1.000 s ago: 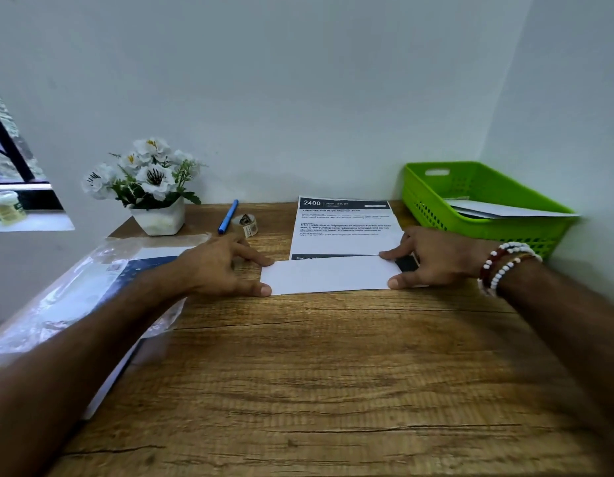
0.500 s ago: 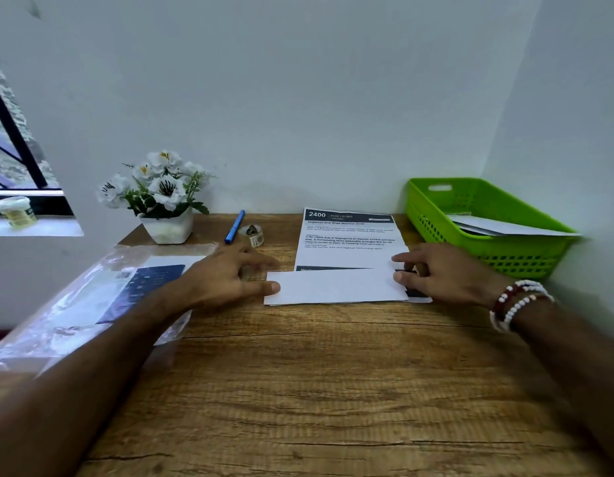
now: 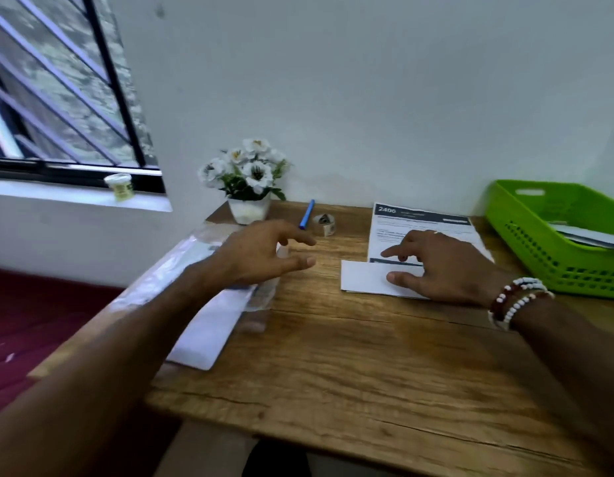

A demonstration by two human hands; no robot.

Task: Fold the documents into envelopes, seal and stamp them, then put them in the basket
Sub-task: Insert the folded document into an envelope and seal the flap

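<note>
A wooden desk point(image 3: 333, 373) is sitting in a white-walled corner. Nearest on the left, a clear packet point(image 3: 209, 325) with white sheets inside, likely envelopes, is lying along the desk's edge, within easy reach. The left hand point(image 3: 261, 253) is hanging over the packet's far end, fingers loosely spread and gripping nothing; I cannot tell whether it is touching the plastic. It looks to be going for an envelope.

To its right, the right hand point(image 3: 446, 266) is lying spread on the document point(image 3: 388, 228), fingers fairly straight, pressing down the bottom flap that is folded up over the printed page. I judge it is pinning the crease so the paper is not springing open or sliding. So the folding seems only begun.

Further back, a pen point(image 3: 307, 214) and a small roll point(image 3: 324, 224), perhaps stamps, are waiting beside the flowers point(image 3: 247, 173). At the far right the basket point(image 3: 556, 266) is already holding some papers point(image 3: 587, 235).
</note>
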